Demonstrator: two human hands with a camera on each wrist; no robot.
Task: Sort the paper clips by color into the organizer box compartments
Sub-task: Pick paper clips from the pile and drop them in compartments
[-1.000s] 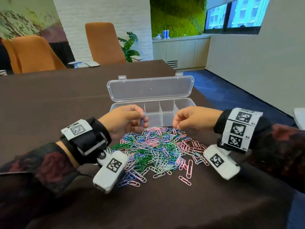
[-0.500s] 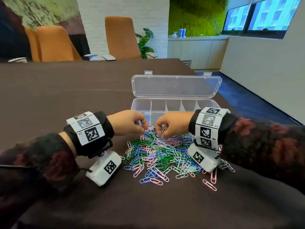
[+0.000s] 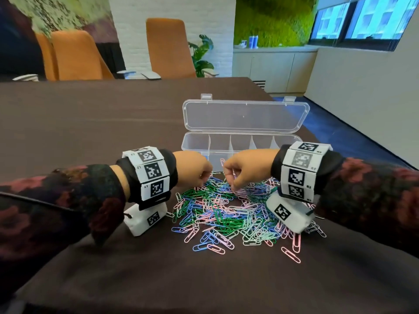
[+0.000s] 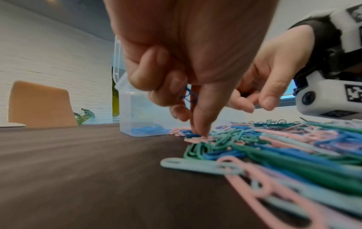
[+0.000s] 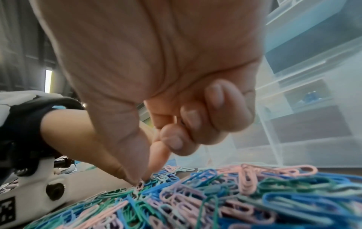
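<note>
Clips (image 3: 223,214) are heaped mixed on the table (image 3: 90,123), just in front of the box (image 3: 229,141), whose lid is open; some blue ones are seen in its left end compartment. Left hand (image 3: 192,169) is curled, blue clips (image 4: 189,95) tucked under its fingers, index tip pressed on the heap's far edge. Right hand (image 3: 244,167) is pinched, thumb and index, on a pale clip (image 5: 139,185) at the heap top. Risks: tangled neighbours could be dragged up and a wrong colour dropped in; tucked clips could slip out; heap could be scattered by the wrist cameras.
</note>
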